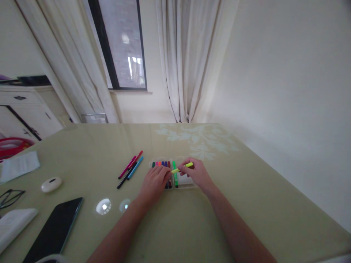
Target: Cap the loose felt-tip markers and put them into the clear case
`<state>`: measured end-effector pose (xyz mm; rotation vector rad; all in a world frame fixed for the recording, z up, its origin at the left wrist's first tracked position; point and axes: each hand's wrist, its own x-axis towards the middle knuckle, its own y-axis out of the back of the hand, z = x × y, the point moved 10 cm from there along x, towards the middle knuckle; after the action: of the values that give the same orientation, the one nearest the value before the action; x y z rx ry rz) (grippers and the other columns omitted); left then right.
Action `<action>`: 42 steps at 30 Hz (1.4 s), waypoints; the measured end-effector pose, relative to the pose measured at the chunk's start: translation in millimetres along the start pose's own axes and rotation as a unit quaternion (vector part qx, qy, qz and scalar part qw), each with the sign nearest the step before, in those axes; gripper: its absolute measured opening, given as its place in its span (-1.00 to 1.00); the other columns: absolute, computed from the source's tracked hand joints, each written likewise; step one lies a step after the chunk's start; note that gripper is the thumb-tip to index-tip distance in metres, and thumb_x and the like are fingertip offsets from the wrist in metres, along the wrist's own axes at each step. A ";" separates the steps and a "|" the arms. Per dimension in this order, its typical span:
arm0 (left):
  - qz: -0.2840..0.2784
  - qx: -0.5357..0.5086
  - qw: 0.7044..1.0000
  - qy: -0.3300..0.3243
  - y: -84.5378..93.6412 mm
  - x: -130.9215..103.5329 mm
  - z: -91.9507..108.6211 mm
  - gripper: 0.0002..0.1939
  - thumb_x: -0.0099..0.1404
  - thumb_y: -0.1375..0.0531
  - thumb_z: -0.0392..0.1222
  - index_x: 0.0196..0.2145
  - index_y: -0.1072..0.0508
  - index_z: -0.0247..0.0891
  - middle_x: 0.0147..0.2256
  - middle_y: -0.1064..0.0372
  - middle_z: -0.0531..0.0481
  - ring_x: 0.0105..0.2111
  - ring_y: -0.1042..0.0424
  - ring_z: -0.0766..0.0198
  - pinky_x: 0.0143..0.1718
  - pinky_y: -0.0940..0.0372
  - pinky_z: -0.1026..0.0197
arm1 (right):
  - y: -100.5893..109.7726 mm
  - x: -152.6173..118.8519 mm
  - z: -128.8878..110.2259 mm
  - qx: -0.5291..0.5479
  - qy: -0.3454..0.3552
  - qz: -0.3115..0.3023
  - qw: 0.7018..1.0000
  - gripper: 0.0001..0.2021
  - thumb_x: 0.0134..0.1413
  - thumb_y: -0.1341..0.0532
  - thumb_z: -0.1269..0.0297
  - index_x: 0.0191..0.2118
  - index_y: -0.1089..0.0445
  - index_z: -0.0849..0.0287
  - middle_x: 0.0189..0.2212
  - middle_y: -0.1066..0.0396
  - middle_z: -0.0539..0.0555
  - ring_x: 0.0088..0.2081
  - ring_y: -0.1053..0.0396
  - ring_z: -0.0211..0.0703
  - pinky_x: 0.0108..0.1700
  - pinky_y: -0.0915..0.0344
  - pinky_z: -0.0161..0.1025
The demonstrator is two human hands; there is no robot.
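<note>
A yellow felt-tip marker (189, 165) lies slantwise in the fingers of my right hand (199, 174), which are closed around it. The marker's left end meets the bent fingertips of my left hand (157, 179), which seem to pinch it; the exact contact is partly hidden. Under both hands lies a clear plastic marker case (188, 186), opened flat. Its left half holds a row of several coloured markers (162, 164), partly covered by my left hand. A green marker (175, 174) sits at the left side of the right half, beside a white area.
Left of the case lie loose markers: magenta (127, 167), red (139, 155), black (123, 181) and light blue (135, 168). Farther left are a dark phone (53, 228), a white rounded case (51, 184), glasses (11, 197) and papers (20, 166). A wall borders the table's right side.
</note>
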<state>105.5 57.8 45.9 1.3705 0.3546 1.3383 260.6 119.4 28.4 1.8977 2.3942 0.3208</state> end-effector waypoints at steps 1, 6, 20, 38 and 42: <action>0.003 -0.007 1.000 -0.008 0.4 -0.2 2.3 -0.76 0.55 -0.05 -0.08 -0.15 -0.46 -0.19 -0.18 -0.53 -0.06 -0.15 -0.46 0.10 -0.09 -0.30 0.07 | 3.1 1.0 1.7 0.018 -0.006 0.013 1.000 -0.67 -0.05 -0.43 0.01 -0.37 -0.45 0.17 -0.54 -0.56 0.06 -0.44 -0.55 -0.09 -0.43 -0.32 -0.28; 0.009 -0.076 0.997 -0.001 -0.3 -1.4 6.2 -0.81 0.53 -0.10 -0.09 -0.10 -0.48 -0.19 -0.16 -0.55 -0.05 -0.14 -0.47 0.14 -0.04 -0.33 0.08 | 7.6 1.2 6.6 0.101 -0.015 0.066 0.993 -0.55 -0.20 -0.50 -0.03 -0.29 -0.42 0.15 -0.48 -0.58 0.07 -0.40 -0.58 -0.04 -0.44 -0.32 -0.29; -0.068 -0.039 0.996 -0.041 -20.5 -7.9 22.8 -0.66 0.44 -0.22 -0.05 0.12 -0.43 -0.14 0.06 -0.46 -0.13 0.09 -0.41 0.01 0.14 -0.29 -0.04 | 15.9 5.6 22.3 -0.038 -0.033 0.071 0.996 -0.71 0.08 -0.34 0.02 -0.32 -0.53 0.18 -0.44 -0.59 0.09 -0.44 -0.58 -0.06 -0.53 -0.32 -0.31; -0.100 -0.042 0.992 -0.071 -28.5 -9.7 28.9 -0.60 0.42 -0.25 -0.08 0.17 -0.43 -0.11 0.16 -0.43 -0.10 0.12 -0.37 0.02 0.18 -0.26 -0.07 | -11.0 -1.2 3.0 -0.306 0.066 0.018 0.949 -0.90 0.14 -0.31 0.37 -0.31 -0.62 0.13 -0.37 -0.63 0.08 -0.36 -0.52 -0.12 -0.26 -0.35 -0.24; -0.105 -0.043 0.991 -0.077 -27.2 -8.3 29.7 -0.64 0.41 -0.26 -0.08 0.14 -0.47 -0.09 0.13 -0.46 -0.09 0.12 -0.38 0.04 0.18 -0.26 -0.06 | -13.2 -1.7 6.4 -0.343 0.059 0.009 0.937 -0.86 0.16 -0.28 0.37 -0.35 -0.63 0.14 -0.42 -0.60 0.08 -0.39 -0.48 -0.14 -0.31 -0.30 -0.27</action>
<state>140.2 45.4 27.6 1.3169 0.3237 1.0576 249.5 115.7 19.3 1.5888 1.9331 1.1237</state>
